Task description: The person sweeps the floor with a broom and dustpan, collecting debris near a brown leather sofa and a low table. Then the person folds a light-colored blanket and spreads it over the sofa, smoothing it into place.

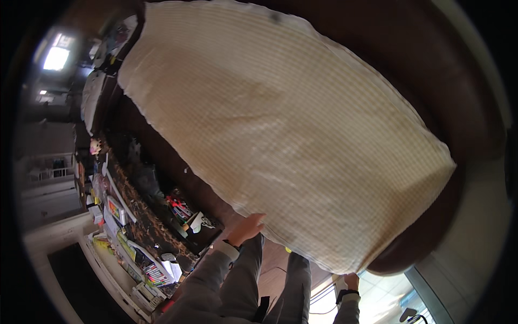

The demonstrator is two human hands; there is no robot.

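A large beige checked cloth cover [283,133] with a pale edge lies spread over a dark brown leather-like sofa [408,255]. Soft creases cross its middle. My left hand [246,229], with a dark band at the wrist, rests at the cloth's near edge; whether its fingers grip the fabric is hidden. Further right, my right hand [351,280] pinches the near corner, and folds in the cloth run together towards it. That wrist wears a dark band too.
Left of the sofa stands a dark marbled table [149,210] crowded with items. A box of marker pens [158,275] and papers sit near its end, and a shelf [178,206] below holds small clutter. My legs [243,271] stand close to the sofa on brown flooring [275,267].
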